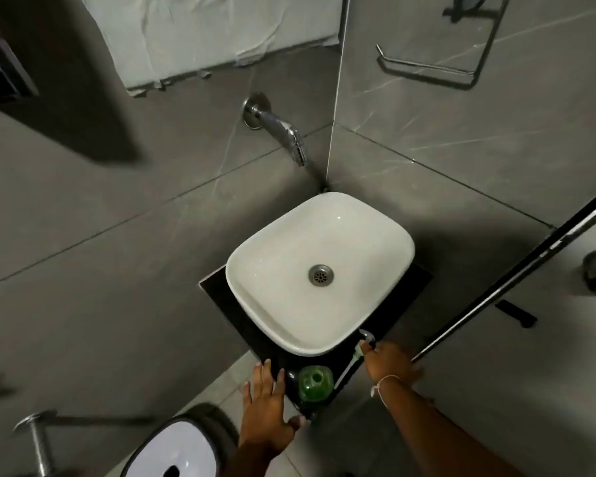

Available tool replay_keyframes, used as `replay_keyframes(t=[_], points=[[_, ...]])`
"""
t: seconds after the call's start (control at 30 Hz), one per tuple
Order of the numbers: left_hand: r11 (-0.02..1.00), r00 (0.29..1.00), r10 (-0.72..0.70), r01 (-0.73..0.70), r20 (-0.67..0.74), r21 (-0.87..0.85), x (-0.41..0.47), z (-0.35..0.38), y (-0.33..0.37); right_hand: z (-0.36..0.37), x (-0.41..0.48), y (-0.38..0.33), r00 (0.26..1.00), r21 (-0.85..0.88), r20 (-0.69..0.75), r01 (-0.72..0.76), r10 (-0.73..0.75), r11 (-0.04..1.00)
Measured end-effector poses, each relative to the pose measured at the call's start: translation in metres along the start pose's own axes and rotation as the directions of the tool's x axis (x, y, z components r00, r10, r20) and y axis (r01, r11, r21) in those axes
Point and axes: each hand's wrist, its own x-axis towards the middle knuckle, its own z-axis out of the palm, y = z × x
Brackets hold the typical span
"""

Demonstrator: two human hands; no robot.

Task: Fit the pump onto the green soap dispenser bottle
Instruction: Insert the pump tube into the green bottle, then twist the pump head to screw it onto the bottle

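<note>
The green soap dispenser bottle stands upright on the black counter in front of the basin, its neck uncovered. Just to its right lies the pump, a silver head with a green collar and a white tube pointing toward the bottle. My right hand rests on the pump's head end with fingers closing around it. My left hand lies flat with fingers spread on the counter's front edge, just left of the bottle and not touching it.
A white basin fills most of the black counter, with a chrome tap on the wall above it. A glass door edge with a dark rail runs at the right. A white bin lid sits below left.
</note>
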Motion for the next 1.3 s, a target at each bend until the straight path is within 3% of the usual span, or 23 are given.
replay_keyframes(t=[0.07, 0.2, 0.43, 0.97, 1.03, 1.13, 1.23, 1.3], points=[[0.998, 1.0, -0.018, 0.019, 0.017, -0.058, 0.01, 0.001, 0.005, 0.004, 0.007, 0.0, 0.996, 0.09, 0.054, -0.08, 0.075, 0.993], [0.991, 0.999, -0.033, 0.029, -0.025, -0.13, 0.024, 0.007, 0.01, 0.011, 0.02, 0.001, 0.979, 0.113, 0.162, -0.141, 0.122, 0.984], [0.978, 0.998, -0.015, 0.003, -0.056, -0.209, 0.032, 0.01, 0.006, 0.027, 0.042, 0.002, 0.956, 0.33, 0.196, -0.275, 0.22, 0.903], [0.964, 0.995, -0.02, -0.008, -0.1, -0.266, 0.034, 0.012, 0.007, 0.042, 0.041, 0.002, 0.908, 0.552, 0.277, -0.417, 0.313, 0.722], [0.966, 0.995, -0.024, -0.001, -0.096, -0.257, 0.034, 0.012, 0.008, 0.025, 0.026, 0.001, 0.942, 0.615, 0.197, -0.334, 0.271, 0.714], [0.965, 0.996, -0.039, 0.015, -0.084, -0.262, 0.032, 0.012, 0.009, -0.003, -0.012, 0.005, 0.992, 0.691, -0.082, -0.014, 0.097, 0.723], [0.967, 0.996, -0.046, 0.025, -0.078, -0.253, 0.031, 0.011, 0.01, -0.017, -0.058, 0.003, 0.957, 0.755, -0.284, 0.266, -0.067, 0.6], [0.968, 0.996, -0.05, 0.03, -0.075, -0.248, 0.031, 0.01, 0.01, -0.008, -0.077, -0.001, 0.941, 0.713, -0.314, 0.321, -0.126, 0.623]])
